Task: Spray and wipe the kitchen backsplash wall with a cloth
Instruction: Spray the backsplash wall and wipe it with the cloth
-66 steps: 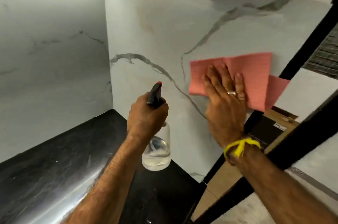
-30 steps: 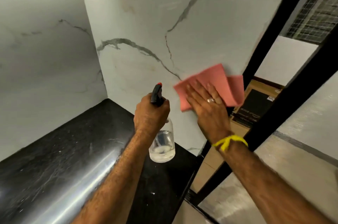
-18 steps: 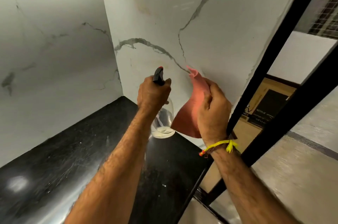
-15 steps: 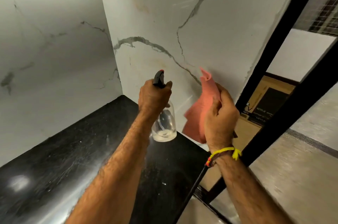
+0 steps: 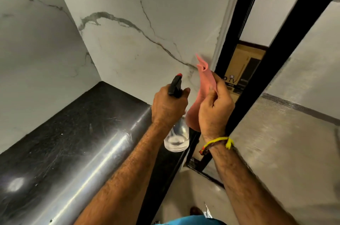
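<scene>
Two hands work near the white, grey-veined marble backsplash (image 5: 165, 22): the right hand (image 5: 215, 112) grips a soft pink cloth (image 5: 206, 81), bunched into folds just off the wall; the left hand (image 5: 168, 107) clasps a clear plastic spray bottle (image 5: 177, 136) above the glossy black desk (image 5: 73, 132).

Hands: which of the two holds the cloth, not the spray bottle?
The right hand, the one with the yellow wrist thread, grips the bunched pink cloth. The left hand holds the spray bottle.
</scene>
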